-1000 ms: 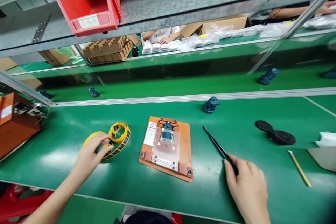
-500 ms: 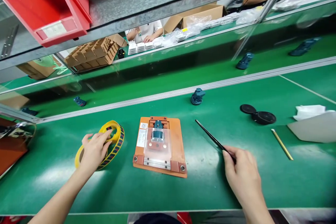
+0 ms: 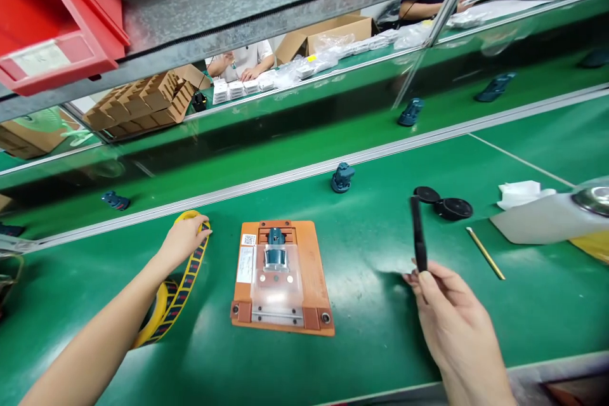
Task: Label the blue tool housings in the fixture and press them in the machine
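The left arm reached forward across the green workbench (image 3: 380, 355), and the left hand (image 3: 183, 242) sat at the top of a yellow tape roll (image 3: 178, 304). Its fingers (image 3: 200, 231) were closed together and curled over the roll's upper edge, apparently gripping it. The roll stood on its edge and leaned against nothing that could be seen, with its dark-patterned band running down toward the forearm, which hid part of it.

The right hand (image 3: 457, 323) was raised above the bench, wrist bent, holding a slim black tool (image 3: 419, 235) upright between thumb and fingers (image 3: 431, 282). The tool's tip pointed up and away from the person.

Between the hands lay an orange board (image 3: 314, 273) carrying a clear plastic block (image 3: 276, 282) and a blue metal part (image 3: 275, 250). Nothing stood between either hand and the board. Another blue part (image 3: 342, 177) stood further on, near a metal rail (image 3: 285, 181). To the right lay two black discs (image 3: 442, 206), a yellow pencil (image 3: 485, 254), white tissue (image 3: 518, 193) and a white plastic tub (image 3: 537, 219). A red bin (image 3: 57, 25) sat on a shelf (image 3: 238, 3) overhead, partly across the view.
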Available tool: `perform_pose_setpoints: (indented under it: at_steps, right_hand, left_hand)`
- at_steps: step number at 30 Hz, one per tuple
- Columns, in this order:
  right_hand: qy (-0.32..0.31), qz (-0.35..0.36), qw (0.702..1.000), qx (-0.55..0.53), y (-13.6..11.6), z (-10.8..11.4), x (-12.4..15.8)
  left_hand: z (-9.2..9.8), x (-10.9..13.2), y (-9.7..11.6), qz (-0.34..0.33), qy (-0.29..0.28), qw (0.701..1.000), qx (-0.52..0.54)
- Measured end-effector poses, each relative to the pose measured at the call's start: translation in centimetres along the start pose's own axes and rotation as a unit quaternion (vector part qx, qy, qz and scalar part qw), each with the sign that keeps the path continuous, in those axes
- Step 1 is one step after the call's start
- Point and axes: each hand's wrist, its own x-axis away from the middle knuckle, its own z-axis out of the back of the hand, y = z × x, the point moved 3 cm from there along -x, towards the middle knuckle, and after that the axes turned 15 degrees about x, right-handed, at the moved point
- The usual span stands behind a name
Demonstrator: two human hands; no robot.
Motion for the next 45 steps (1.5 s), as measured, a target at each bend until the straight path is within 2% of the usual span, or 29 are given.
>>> perform_pose_setpoints:
  at_steps: [2, 5, 9, 14, 17, 20, 24, 28, 31, 35, 40, 43, 45]
  right_hand:
    - [-0.055, -0.073, 0.988, -0.128, -1.3, -0.6, 0.3]
    - [-0.132, -0.116, 0.966, -0.190, -3.9, -2.1, 1.1]
    - [-0.255, -0.072, 0.939, -0.218, -7.9, -5.4, 3.1]
    - [-0.407, -0.036, 0.891, -0.197, -12.4, -11.5, 6.7]
    - [-0.439, -0.019, 0.877, -0.195, -14.2, -15.4, 8.6]
    - [-0.451, -0.009, 0.872, -0.192, -14.9, -18.9, 10.3]
    - [-0.474, -0.008, 0.863, -0.174, -14.9, -21.9, 11.9]
    - [-0.503, 0.002, 0.850, -0.155, -14.7, -22.9, 12.6]
    - [-0.506, 0.001, 0.851, -0.144, -14.7, -22.9, 12.7]
    - [-0.500, 0.003, 0.855, -0.139, -14.9, -22.7, 12.6]
    - [-0.505, 0.015, 0.854, -0.124, -14.9, -22.9, 12.7]
    - [-0.493, 0.027, 0.861, -0.118, -14.6, -22.9, 12.7]
    - [-0.473, 0.042, 0.872, -0.121, -14.6, -22.5, 12.3]
  left_hand:
    - [0.6, 0.2, -0.2, 0.016, 0.010, 0.998, 0.053]
    - [1.5, 1.9, -0.6, 0.041, 0.024, 0.985, 0.164]
    - [1.4, 5.7, -0.9, 0.083, 0.042, 0.944, 0.315]
    - [0.6, 10.4, -0.7, 0.126, 0.097, 0.897, 0.413]
    - [0.5, 12.4, -0.7, 0.133, 0.124, 0.882, 0.435]
    - [0.4, 13.9, -0.7, 0.134, 0.144, 0.868, 0.455]
    - [0.3, 15.1, -0.8, 0.115, 0.171, 0.857, 0.473]
    - [0.0, 15.9, -1.1, 0.105, 0.172, 0.845, 0.495]
    - [-0.3, 16.2, -1.6, 0.126, 0.182, 0.841, 0.495]
    - [-0.6, 16.2, -2.1, 0.138, 0.192, 0.858, 0.456]
    - [-0.4, 16.0, -1.1, 0.126, 0.197, 0.873, 0.427]
    - [-0.1, 15.7, -0.3, 0.128, 0.174, 0.884, 0.415]
    - [0.3, 14.8, 0.2, 0.116, 0.138, 0.909, 0.376]
